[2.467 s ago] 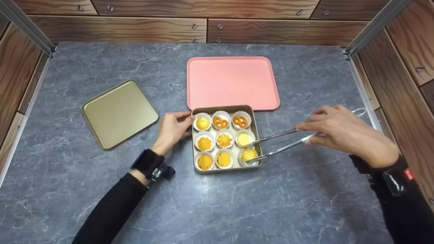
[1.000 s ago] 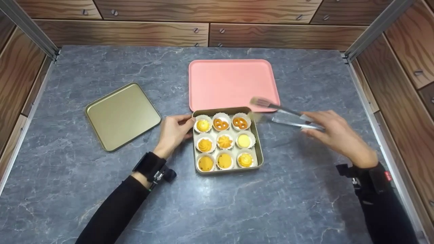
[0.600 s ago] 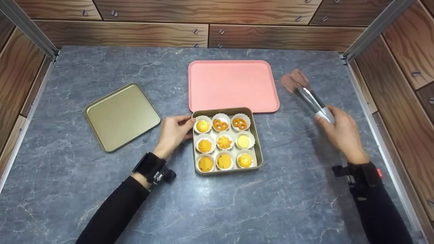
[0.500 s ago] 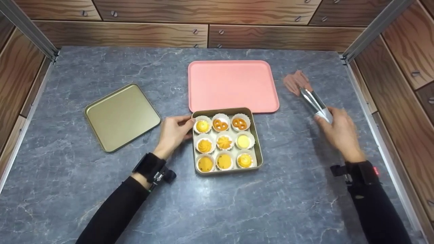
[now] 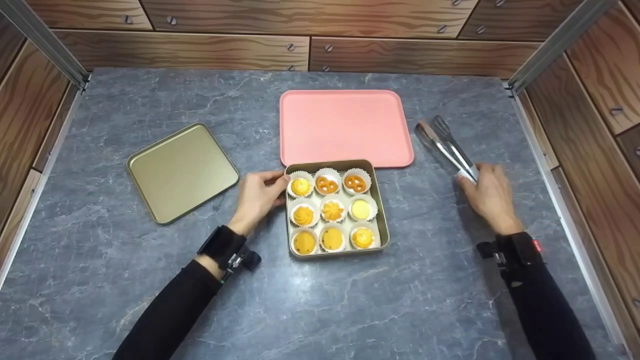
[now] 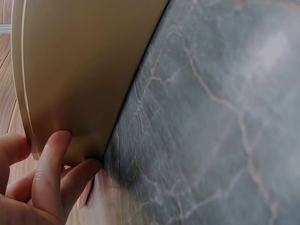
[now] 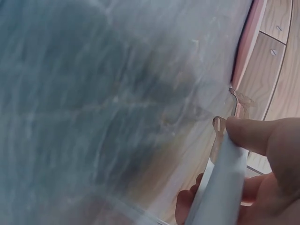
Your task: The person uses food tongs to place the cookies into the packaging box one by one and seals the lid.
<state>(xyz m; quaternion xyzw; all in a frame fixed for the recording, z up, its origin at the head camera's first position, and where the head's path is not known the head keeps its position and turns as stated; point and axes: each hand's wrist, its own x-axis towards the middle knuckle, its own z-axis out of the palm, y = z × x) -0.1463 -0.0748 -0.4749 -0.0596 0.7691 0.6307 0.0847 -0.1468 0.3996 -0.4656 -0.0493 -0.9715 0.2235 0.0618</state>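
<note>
A square gold tin (image 5: 384,220) holds several yellow and orange pastries in white paper cups, including two pretzel shapes (image 5: 355,184). My left hand (image 5: 256,197) grips its far left corner; in the left wrist view the thumb (image 6: 52,161) lies against the tin's side wall and other fingers reach round the corner. My right hand (image 5: 490,195) holds metal tongs (image 5: 450,150) by their pale handle, right of the tin. The tongs' tips stand slightly apart with nothing between them, beside the pink tray. The right wrist view shows the thumb (image 7: 253,133) along the handle.
A pink tray (image 5: 345,130) lies behind the tin, its near edge meeting the tin's far wall. To the left rests a flat gold lid (image 5: 182,172). Wood-patterned panels (image 5: 210,55) and metal frame posts (image 5: 560,45) bound the grey marbled table (image 5: 320,310).
The tongs have left the near right pastry, which stays in its cup, and swung over to the right of the pink tray. Lately they have come lower. The left hand keeps its place.
</note>
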